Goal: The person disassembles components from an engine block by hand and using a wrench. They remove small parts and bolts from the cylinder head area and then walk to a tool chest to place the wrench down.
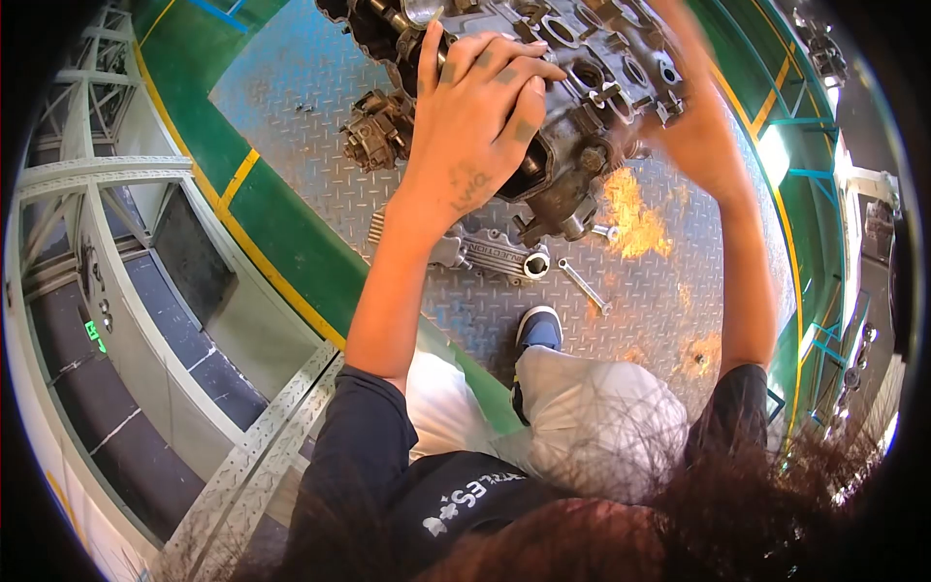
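A greasy metal engine (582, 73) with round ports and openings on its upper face fills the top middle. My left hand (475, 112) lies over its near left part, back upward, with dark smudges on the skin. Its fingers are apart and bent to the right, the little finger pointing away from me; the palm side is hidden. Along the engine's right side is my right hand (693, 131), smeared by motion. Its fingers are too blurred to make out, so any held thing cannot be seen.
A rusty, brown metal part (376, 131) stands left of the engine on the tread-plate floor (465, 325). Nearer lie a finned aluminium cover (490, 254) and a wrench (585, 287). An orange stain (635, 218) marks the floor. White metal framing (145, 291) runs along the left.
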Available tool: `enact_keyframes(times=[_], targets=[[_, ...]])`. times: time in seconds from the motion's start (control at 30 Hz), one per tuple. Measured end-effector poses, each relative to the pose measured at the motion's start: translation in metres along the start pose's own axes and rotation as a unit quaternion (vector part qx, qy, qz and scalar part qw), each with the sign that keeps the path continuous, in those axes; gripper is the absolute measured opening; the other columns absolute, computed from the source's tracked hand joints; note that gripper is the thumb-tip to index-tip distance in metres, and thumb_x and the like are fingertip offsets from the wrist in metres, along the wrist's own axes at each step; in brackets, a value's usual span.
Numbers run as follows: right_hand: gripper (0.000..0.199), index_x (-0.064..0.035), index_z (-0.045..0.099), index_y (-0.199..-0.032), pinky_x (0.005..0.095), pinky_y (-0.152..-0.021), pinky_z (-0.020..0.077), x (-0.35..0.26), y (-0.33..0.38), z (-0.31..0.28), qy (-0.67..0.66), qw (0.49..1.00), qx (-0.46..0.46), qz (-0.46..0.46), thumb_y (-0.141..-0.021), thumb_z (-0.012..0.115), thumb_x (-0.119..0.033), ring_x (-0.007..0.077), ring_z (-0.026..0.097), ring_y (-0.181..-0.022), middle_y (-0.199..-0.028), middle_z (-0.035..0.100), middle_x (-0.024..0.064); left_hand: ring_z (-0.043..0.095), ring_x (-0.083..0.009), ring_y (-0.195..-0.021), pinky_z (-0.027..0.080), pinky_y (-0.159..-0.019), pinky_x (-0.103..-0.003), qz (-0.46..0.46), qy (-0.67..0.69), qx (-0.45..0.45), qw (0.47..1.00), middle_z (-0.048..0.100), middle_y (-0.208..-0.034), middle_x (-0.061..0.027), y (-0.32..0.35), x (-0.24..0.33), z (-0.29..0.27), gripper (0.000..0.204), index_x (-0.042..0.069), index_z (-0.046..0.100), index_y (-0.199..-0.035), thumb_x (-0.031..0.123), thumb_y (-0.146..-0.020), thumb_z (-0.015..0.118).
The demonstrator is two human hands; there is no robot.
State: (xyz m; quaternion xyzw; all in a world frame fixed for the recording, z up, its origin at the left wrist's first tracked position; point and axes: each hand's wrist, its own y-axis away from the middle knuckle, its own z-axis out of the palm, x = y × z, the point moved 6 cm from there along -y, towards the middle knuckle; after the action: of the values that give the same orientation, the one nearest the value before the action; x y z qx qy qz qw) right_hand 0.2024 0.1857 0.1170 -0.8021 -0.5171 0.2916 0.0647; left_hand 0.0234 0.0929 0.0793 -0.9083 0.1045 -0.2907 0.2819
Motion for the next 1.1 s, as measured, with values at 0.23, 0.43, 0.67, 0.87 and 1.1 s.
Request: enact_keyframes(times=[0.23, 0.43, 0.67, 0.87, 1.1], targets=[[0.055, -0.0134, 0.068, -0.128, 0.0421, -0.110, 0.0412, -0.031, 0.025, -0.004, -0.071, 0.994, -0.054, 0.062, -0.077, 0.086, -0.019, 0.0275, 0.058, -0.127, -0.133, 0.064, 0.0060, 0.049, -0.0239, -0.131, 0.008, -0.125, -0.054, -0.004, 0.006, -0.004, 1.000, 0.067, -0.129, -0.0002, -0.002, -0.001, 0.002, 0.035, 0.017, 0.074, -0.113, 0.030, -0.105, 0.043], [0.031, -0.0126, 0.075, -0.106, 0.0413, -0.101, 0.0422, -0.046, 0.020, 0.000, 0.056, 0.995, -0.074, -0.030, -0.077, 0.084, -0.020, 0.0285, 0.058, -0.113, -0.127, 0.063, 0.0042, 0.049, -0.0239, -0.131, 0.008, -0.125, -0.055, -0.005, 0.013, -0.004, 1.000, 0.067, -0.129, -0.0009, -0.001, 0.000, -0.001, 0.036, 0.016, 0.074, -0.113, 0.031, -0.106, 0.042], [0.026, -0.0099, 0.075, -0.102, 0.0418, -0.100, 0.0425, -0.051, 0.025, 0.009, 0.033, 0.997, -0.056, -0.031, -0.078, 0.081, -0.017, 0.0286, 0.057, -0.112, -0.122, 0.062, 0.0051, 0.049, -0.0235, -0.132, 0.009, -0.125, -0.054, 0.000, 0.017, 0.009, 1.000, 0.067, -0.128, -0.0016, 0.000, -0.001, 0.003, 0.034, 0.016, 0.073, -0.113, 0.031, -0.106, 0.043], [0.029, -0.0090, 0.074, -0.104, 0.0437, -0.097, 0.0445, -0.089, 0.006, 0.015, -0.072, 0.994, -0.035, -0.074, -0.077, 0.081, -0.016, 0.0295, 0.060, -0.110, -0.118, 0.063, 0.0066, 0.048, -0.0238, -0.133, 0.009, -0.125, -0.055, 0.004, 0.001, 0.003, 1.000, 0.067, -0.130, -0.0011, 0.001, -0.001, 0.001, 0.033, 0.018, 0.073, -0.113, 0.032, -0.105, 0.044], [0.042, 0.0018, 0.058, -0.121, 0.0325, -0.068, 0.0501, -0.164, -0.013, 0.027, -0.568, 0.819, -0.080, -0.021, -0.098, 0.068, -0.033, 0.0198, 0.062, -0.066, -0.078, 0.063, 0.0014, 0.050, -0.0217, -0.129, 0.009, -0.126, -0.057, 0.005, 0.000, 0.016, 1.000, 0.067, -0.123, 0.0002, 0.001, -0.003, 0.003, 0.026, 0.019, 0.073, -0.111, 0.027, -0.102, 0.050]])
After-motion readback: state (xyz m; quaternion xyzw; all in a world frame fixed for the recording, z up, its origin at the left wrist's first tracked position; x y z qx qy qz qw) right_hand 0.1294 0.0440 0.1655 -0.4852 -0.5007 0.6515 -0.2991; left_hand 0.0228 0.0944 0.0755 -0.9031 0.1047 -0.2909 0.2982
